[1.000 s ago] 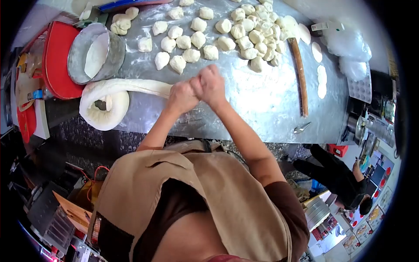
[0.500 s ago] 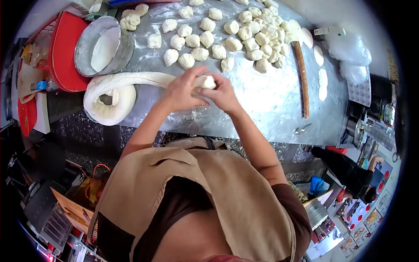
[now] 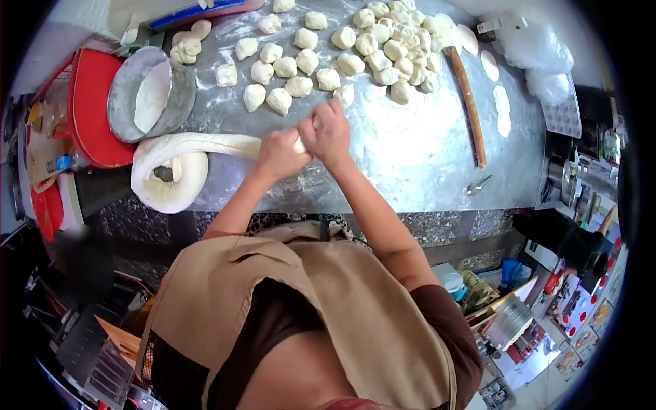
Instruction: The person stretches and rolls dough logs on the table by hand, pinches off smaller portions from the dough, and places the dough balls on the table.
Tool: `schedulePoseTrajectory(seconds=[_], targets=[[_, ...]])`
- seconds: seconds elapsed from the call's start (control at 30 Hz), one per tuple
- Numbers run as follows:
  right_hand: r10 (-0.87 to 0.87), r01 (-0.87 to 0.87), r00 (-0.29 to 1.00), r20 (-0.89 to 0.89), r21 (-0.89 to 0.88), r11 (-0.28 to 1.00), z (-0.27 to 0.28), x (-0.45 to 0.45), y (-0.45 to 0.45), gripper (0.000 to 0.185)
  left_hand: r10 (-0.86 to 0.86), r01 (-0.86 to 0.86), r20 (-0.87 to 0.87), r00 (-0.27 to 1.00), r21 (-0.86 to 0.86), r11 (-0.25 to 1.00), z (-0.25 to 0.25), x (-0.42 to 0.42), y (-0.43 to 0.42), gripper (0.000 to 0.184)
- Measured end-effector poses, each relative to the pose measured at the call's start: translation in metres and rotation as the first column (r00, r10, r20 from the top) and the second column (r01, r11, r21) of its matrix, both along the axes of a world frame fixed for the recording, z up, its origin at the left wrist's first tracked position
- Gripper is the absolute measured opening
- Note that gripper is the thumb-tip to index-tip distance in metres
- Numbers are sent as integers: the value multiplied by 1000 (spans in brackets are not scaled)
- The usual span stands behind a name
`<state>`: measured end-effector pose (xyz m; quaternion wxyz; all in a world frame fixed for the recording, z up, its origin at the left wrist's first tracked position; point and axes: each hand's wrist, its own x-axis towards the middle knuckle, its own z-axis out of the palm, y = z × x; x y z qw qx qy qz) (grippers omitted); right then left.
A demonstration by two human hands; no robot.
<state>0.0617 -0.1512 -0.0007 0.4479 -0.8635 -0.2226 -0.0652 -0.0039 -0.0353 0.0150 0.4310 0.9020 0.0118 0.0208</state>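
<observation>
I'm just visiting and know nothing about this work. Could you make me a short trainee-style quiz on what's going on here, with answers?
1. Multiple choice: what does the left hand grip?
A) a plastic bag
B) the long dough rope
C) a metal bowl

2. True or false: the right hand is stretched far away from the left hand.

3. Fill in the blank: in the picture, several flat dough rounds lie to the ____ of the rolling pin.

Key:
1. B
2. False; the two hands are close together.
3. right
</observation>
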Motion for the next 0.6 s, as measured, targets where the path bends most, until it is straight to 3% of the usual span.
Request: schedulePoseTrajectory(seconds=[0.07,0.13,0.17,0.2,0.23,0.27,0.3,0.33,0.4,0.43,0.47,0.5,0.53,0.57,0.6], targets=[[-218,171,963,-156,-269,948,-36,27,3,23,-68,78,67,995,-154,985,10,-11,3,19],[-109,83,977,-183,-144,986,-41,29,-6,45,-48,54,34,998,-200,978,20,-24,12,17],[-23,-38,967,-254,-234,971,-34,22,-10,67,13,-38,-90,996,-286,958,18,-18,22,17],[-30,-33,968,-249,-243,969,-22,8,-12,67,62,-144,-227,972,-366,919,16,-16,27,17],[70,-137,974,-216,-312,940,-9,-6,-13,72,65,-147,-221,973,-379,913,17,-11,29,17],[182,-242,965,-188,-383,891,-1,-17,-13,77,45,-41,14,999,-211,977,18,-3,27,20],[300,-346,887,-351,-75,935,-4,-33,-7,82,-19,21,231,973,-7,1000,23,1,25,25],[341,-212,843,-416,325,922,-19,-49,7,81,-125,37,414,902,216,976,32,2,25,30],[261,124,766,-587,534,836,-22,-61,19,63,-152,55,421,894,235,970,59,5,31,38],[274,114,763,-585,539,834,-8,-58,24,63,-194,95,419,887,245,965,67,3,34,46],[371,251,677,-636,673,696,10,-51,25,51,-188,85,419,888,251,964,63,3,43,46],[474,401,591,-652,748,529,35,-44,29,39,-137,135,318,938,26,990,53,4,55,53],[494,426,659,-566,823,375,69,-45,40,27,-112,154,201,973,-207,966,45,4,61,60],[448,321,749,-489,858,400,80,-45,37,26,-138,149,73,988,-188,971,37,-1,60,53],[402,210,826,-395,878,430,89,-43,32,25,-136,148,73,988,-189,971,32,-5,56,53]])
